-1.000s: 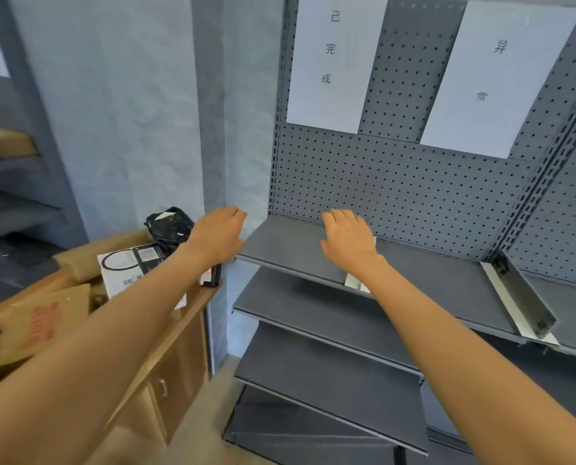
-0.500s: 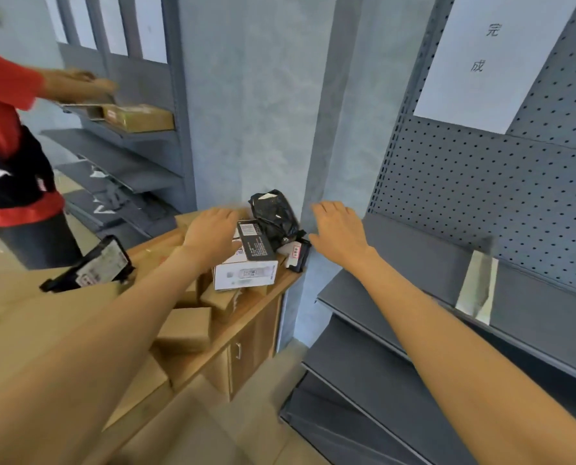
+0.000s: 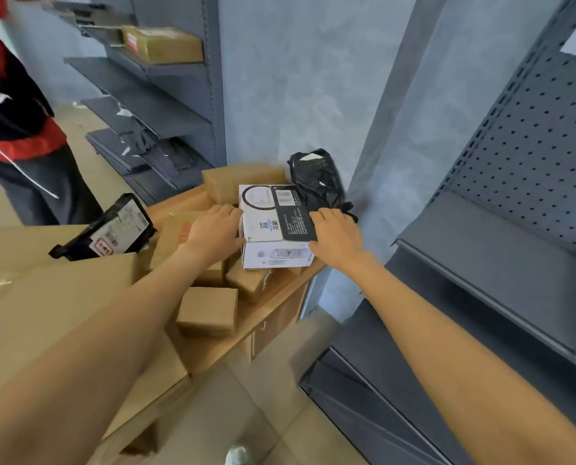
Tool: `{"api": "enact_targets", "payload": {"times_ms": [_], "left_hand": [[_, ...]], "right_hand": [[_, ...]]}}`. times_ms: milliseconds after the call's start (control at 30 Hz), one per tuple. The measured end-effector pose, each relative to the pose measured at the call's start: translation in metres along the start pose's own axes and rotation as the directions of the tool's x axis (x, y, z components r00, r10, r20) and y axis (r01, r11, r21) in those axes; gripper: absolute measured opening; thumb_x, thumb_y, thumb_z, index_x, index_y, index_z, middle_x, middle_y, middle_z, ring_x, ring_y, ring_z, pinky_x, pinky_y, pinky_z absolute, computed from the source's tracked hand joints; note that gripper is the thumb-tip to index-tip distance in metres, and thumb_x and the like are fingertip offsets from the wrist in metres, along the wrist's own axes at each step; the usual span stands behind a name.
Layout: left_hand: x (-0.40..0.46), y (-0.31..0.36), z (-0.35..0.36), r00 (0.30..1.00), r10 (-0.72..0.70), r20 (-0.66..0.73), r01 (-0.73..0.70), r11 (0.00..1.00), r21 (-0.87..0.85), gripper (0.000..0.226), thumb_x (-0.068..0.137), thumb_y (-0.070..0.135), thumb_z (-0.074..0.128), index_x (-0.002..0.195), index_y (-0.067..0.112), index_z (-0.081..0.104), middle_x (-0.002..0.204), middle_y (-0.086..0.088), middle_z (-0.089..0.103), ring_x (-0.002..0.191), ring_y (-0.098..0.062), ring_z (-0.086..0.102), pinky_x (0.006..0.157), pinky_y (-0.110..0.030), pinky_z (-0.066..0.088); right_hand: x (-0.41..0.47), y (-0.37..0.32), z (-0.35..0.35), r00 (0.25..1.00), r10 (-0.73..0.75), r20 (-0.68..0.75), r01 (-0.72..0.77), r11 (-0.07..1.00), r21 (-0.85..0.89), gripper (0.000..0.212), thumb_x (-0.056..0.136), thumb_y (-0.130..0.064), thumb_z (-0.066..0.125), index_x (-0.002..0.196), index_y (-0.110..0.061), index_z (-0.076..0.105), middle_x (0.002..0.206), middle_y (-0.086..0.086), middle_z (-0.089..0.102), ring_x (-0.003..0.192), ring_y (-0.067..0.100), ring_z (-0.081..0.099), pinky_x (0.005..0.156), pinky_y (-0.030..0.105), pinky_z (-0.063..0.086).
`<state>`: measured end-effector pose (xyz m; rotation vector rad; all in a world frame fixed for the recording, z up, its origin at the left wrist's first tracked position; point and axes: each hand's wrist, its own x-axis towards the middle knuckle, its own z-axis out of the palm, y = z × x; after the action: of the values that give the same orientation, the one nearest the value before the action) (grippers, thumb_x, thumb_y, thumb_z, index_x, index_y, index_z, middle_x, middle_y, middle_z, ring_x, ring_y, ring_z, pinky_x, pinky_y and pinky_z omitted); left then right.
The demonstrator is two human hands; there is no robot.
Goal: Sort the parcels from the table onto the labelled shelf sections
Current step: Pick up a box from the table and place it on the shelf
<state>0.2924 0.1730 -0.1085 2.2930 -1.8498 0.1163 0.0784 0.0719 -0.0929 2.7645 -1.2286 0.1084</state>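
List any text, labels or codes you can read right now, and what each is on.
White rectangular carton between both hands: barcode, Chinese print, too blurred to read.
Black plastic mailer bag: shipping label, red-and-white sticker, unreadable.
Brown cardboard box on far shelf: label unreadable.
Nothing else legible.

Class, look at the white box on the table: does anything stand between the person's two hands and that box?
Nothing visible does. The left hand is at the left side of the white box and the right hand at its right edge. The black bag sits behind the box, out of the way.
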Motion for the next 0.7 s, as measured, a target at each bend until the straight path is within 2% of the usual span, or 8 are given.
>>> {"api": "enact_targets", "payload": {"times_ms": [167, 400, 700], "left_hand": [[0.029, -0.013, 0.043, 0.988, -0.069, 0.138, 0.079, 0.995, -0.068, 0.048, 0.086, 0.038, 0.064, 0.124, 0.015, 0.047, 0.125, -0.006, 0.055, 0.11, -0.028, 0.055, 0.08, -0.041, 0.049], [0.055, -0.023, 0.091, 0.959, -0.096, 0.268, 0.138, 0.98, -0.141, 0.068, 0.086, 0.042, 0.065, 0.141, 0.016, 0.035, 0.138, -0.007, 0.046, 0.121, -0.028, 0.049, 0.086, -0.041, 0.049], [0.062, -0.028, 0.111, 0.943, -0.198, 0.267, 0.246, 0.956, -0.158, 0.069, 0.081, 0.047, 0.068, 0.136, 0.016, 0.04, 0.133, -0.007, 0.051, 0.118, -0.026, 0.051, 0.084, -0.037, 0.048]], "right_hand": [[0.032, 0.021, 0.036, 0.994, 0.062, 0.086, -0.068, 0.996, 0.063, 0.048, 0.087, -0.026, 0.06, 0.131, -0.01, 0.047, 0.13, 0.008, 0.051, 0.124, 0.027, 0.043, 0.099, 0.038, 0.037], [0.056, 0.038, 0.079, 0.976, 0.116, 0.183, -0.139, 0.984, 0.115, 0.061, 0.087, -0.034, 0.063, 0.139, -0.012, 0.041, 0.138, 0.008, 0.047, 0.127, 0.028, 0.042, 0.099, 0.039, 0.038], [0.09, 0.044, 0.106, 0.98, 0.025, 0.199, -0.068, 0.975, 0.213, 0.066, 0.085, -0.033, 0.067, 0.139, -0.009, 0.038, 0.137, 0.01, 0.047, 0.125, 0.03, 0.043, 0.1, 0.04, 0.039]]}}
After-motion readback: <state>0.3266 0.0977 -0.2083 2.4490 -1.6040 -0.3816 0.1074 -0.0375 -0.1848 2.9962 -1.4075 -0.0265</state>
